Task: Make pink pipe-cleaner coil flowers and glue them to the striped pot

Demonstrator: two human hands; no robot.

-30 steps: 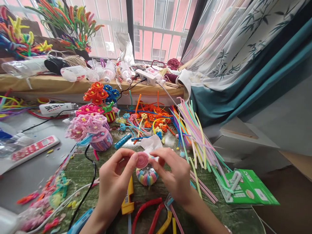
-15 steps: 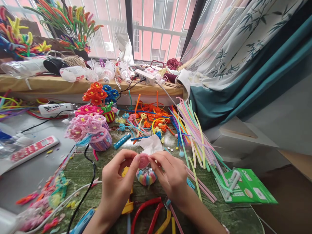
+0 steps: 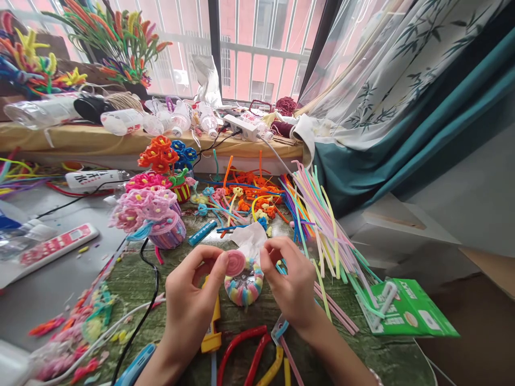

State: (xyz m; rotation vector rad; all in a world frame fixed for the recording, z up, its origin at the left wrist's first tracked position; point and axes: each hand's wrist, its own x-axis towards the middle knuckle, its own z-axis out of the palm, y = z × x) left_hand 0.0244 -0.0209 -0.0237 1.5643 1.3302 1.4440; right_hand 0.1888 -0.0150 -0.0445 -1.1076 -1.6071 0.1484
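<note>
My left hand (image 3: 191, 295) pinches a flat pink coiled disc (image 3: 236, 263) between thumb and forefinger. Below and behind the disc, on the table, sits a small round pot wrapped in pastel pipe cleaners (image 3: 244, 296), its clear plastic base facing up. Held apart to the right, my right hand (image 3: 292, 281) has its thumb and forefinger pressed together; anything between them is too small to make out. A crumpled white tissue (image 3: 250, 237) lies just beyond the pot. Beneath my left wrist, a yellow glue gun (image 3: 212, 340) is partly hidden.
Red-handled pliers (image 3: 241, 348) and yellow-handled ones (image 3: 273, 367) lie at the near edge. Pink pipe-cleaner flowers (image 3: 145, 209) stand at left, near a black cable (image 3: 155, 279). Loose pastel pipe cleaners (image 3: 322, 220) and a green packet (image 3: 414, 308) are at right.
My right hand has let go of the pink disc and moved right. The left hand keeps the disc, and more of the pastel pot shows between the hands.
</note>
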